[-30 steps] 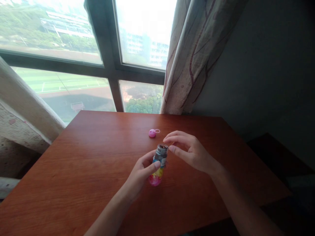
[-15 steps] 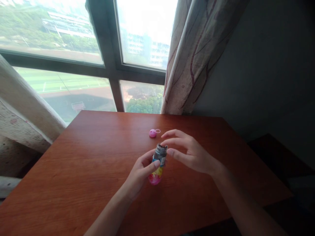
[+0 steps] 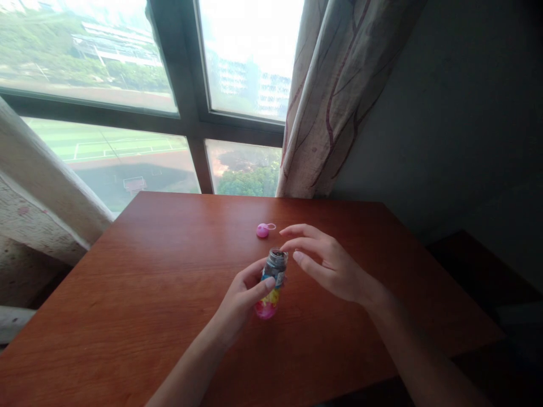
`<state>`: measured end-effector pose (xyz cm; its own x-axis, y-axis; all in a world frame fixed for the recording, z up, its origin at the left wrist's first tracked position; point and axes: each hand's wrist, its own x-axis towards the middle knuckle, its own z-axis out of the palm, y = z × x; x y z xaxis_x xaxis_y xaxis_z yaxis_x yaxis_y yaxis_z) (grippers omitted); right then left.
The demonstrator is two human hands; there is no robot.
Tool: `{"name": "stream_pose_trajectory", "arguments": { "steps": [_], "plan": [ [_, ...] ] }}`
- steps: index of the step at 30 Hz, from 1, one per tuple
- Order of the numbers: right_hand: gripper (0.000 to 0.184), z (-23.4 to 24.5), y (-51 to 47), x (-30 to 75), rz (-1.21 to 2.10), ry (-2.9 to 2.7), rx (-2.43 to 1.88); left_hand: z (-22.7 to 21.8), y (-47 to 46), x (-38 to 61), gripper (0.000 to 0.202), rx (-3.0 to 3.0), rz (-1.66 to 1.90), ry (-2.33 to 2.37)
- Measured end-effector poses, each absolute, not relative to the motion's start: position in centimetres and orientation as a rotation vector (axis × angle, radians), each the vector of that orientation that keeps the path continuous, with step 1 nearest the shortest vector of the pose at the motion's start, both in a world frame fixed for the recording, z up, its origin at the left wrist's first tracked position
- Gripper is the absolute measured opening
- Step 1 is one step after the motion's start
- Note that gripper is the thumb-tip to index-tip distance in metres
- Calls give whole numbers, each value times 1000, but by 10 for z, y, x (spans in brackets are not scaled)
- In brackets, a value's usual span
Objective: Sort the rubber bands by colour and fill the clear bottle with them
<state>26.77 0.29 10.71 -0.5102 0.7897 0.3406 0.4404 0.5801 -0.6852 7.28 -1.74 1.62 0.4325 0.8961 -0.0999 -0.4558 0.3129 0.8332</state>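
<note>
Left hand (image 3: 242, 295): 1 bottle (image 3: 274, 294), perhaps glass.

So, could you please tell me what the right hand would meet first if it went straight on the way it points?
The right hand would most likely meet the open jar, held in the left hand; depth is unclear, so it might pass just above it.

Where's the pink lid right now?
In the head view, the pink lid lies on the table beyond the jar, left of the right hand.
</note>
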Motion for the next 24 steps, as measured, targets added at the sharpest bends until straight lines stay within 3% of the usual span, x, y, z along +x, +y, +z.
{"name": "stream_pose_trajectory", "arguments": {
  "steps": [5,11,14,20,22,24],
  "plan": [
    [28,83,28,269,681,-2040,-1025,18,-19,74,50,791,971,665],
    [52,25,91,247,584,-2248,-1207,14,-15,73,43,769,977,710],
    [50,4,110,232,680,-2230,-1244,13,-14,72,38,781,970,719],
    [23,-28,99,224,803,-1981,-1221,12,-12,72,33,770,982,761],
    [23,-35,85,228,851,-1832,-1224,11,-12,72,34,755,982,766],
    [36,-39,70,232,885,-1671,-1240,11,-12,72,36,744,975,770]
  ]
}}
